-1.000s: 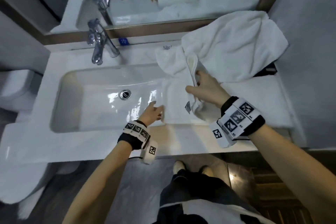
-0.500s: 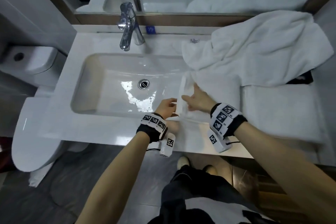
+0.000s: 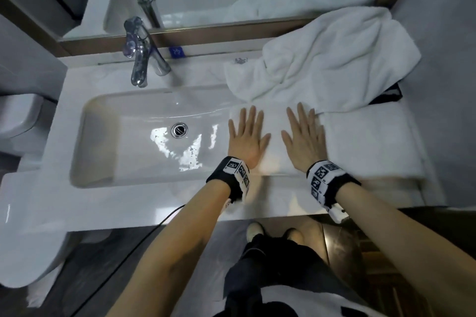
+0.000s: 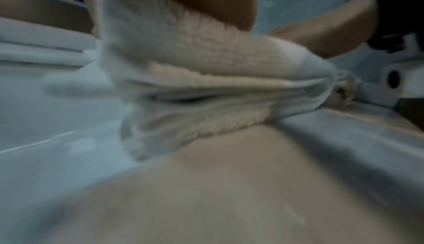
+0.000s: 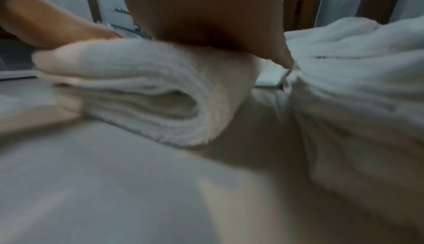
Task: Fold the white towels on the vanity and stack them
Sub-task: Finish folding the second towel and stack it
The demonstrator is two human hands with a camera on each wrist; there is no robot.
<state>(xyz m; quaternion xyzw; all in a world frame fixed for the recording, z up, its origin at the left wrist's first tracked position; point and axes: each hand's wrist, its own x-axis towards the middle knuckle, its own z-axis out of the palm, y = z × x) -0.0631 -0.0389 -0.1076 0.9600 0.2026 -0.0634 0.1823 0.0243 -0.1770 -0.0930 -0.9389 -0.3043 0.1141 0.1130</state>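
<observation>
A small folded white towel [image 3: 275, 136] lies at the right end of the sink, partly on a larger flat white towel [image 3: 373, 147] spread over the vanity. My left hand [image 3: 247, 131] and right hand [image 3: 302, 131] both lie flat on it, palms down, fingers straight and spread, a gap between them. A crumpled white towel [image 3: 334, 59] is heaped behind, against the mirror. The left wrist view shows the folded towel's layered edge [image 4: 206, 84] under my palm. In the right wrist view its rounded fold [image 5: 149, 88] sits beside the crumpled towel [image 5: 355, 66].
The white sink basin [image 3: 116, 136] and chrome faucet [image 3: 140, 59] fill the vanity's left and middle. A mirror runs along the back. A black object [image 3: 386, 95] peeks out under the crumpled towel. A toilet [image 3: 18, 116] stands to the left.
My hands were pinching the small towel's edge and bringing it over. Now the fold is down and both hands lie flat on top of it.
</observation>
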